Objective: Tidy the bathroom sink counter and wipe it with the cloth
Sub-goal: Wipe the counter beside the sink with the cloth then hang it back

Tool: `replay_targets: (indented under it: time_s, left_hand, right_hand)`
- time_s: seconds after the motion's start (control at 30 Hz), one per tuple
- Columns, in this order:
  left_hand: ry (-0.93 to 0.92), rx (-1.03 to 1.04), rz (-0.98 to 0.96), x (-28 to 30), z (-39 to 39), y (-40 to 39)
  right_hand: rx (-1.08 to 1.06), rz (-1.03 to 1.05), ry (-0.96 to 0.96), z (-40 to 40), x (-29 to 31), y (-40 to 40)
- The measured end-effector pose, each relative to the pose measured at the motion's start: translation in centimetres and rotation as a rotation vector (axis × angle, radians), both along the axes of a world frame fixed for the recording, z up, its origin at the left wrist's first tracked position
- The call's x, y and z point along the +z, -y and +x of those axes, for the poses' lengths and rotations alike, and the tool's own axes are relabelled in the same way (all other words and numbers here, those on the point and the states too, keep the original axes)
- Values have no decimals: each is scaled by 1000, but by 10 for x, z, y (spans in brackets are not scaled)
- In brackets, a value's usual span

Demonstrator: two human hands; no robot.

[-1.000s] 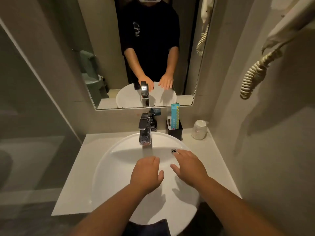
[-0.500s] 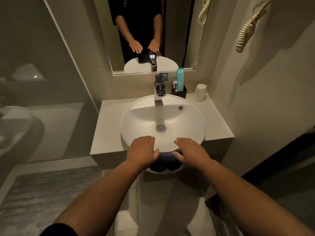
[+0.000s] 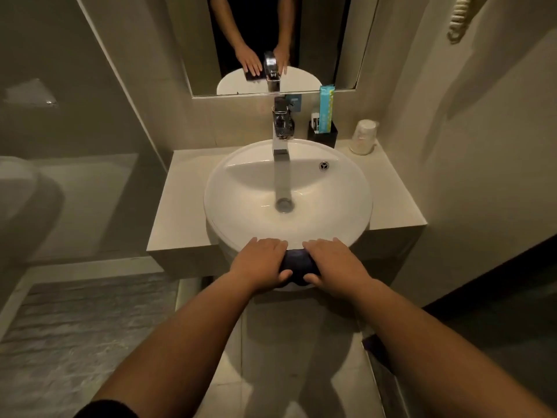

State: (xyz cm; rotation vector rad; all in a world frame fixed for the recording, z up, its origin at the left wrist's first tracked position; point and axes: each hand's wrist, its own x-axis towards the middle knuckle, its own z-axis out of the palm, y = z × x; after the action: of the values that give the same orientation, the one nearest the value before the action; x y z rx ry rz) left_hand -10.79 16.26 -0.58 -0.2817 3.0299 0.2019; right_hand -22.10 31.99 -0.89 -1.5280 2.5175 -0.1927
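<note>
A dark blue cloth [image 3: 298, 265] hangs over the near rim of the round white sink [image 3: 241, 203]. My left hand [image 3: 259, 263] lies on its left part and my right hand [image 3: 334, 265] on its right part, fingers resting on the rim and thumbs curled under the cloth. Most of the cloth is hidden beneath both hands. The pale counter [image 3: 180, 206] surrounds the basin on both sides.
A chrome faucet [image 3: 281, 131] stands at the back of the basin. Behind it to the right are a black holder [image 3: 327, 135] with a teal box [image 3: 326, 107] and an upturned wrapped cup [image 3: 364, 137]. A mirror [image 3: 331, 40] hangs above; a wall runs along the right.
My hands have drawn back from over the basin to its near rim and settled on the dark cloth. The view has pulled back and tilted down, showing the floor.
</note>
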Motion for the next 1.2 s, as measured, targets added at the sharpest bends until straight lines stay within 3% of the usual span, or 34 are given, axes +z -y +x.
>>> replay_targets:
  time_s: [0.23, 0.33, 0.57, 0.7, 0.8, 0.97, 1.07, 1.2]
  left_hand:
    - [-33, -38, -21, 1, 1, 1]
    - [-24, 4, 93, 26, 9, 3]
    - [-46, 229, 862, 103, 37, 1]
    - [-44, 286, 1382, 131, 44, 3]
    - [-128, 327, 1619, 138, 46, 16]
    - [-377, 501, 1804, 120, 52, 66]
    - [-612, 746, 1928, 95, 48, 112]
    - [-780, 1118, 1761, 52, 34, 190]
  right_hand:
    - [36, -70, 27, -9, 7, -2]
    - [-21, -94, 246, -15, 33, -5]
    - [-110, -334, 714, -23, 142, 15]
    - [-35, -336, 988, -19, 177, 47]
    - [9, -302, 1080, -15, 187, 80]
    - [-119, -386, 1129, -18, 170, 152]
    - [-300, -431, 978, -31, 142, 195]
    - [-353, -297, 715, -57, 83, 248]
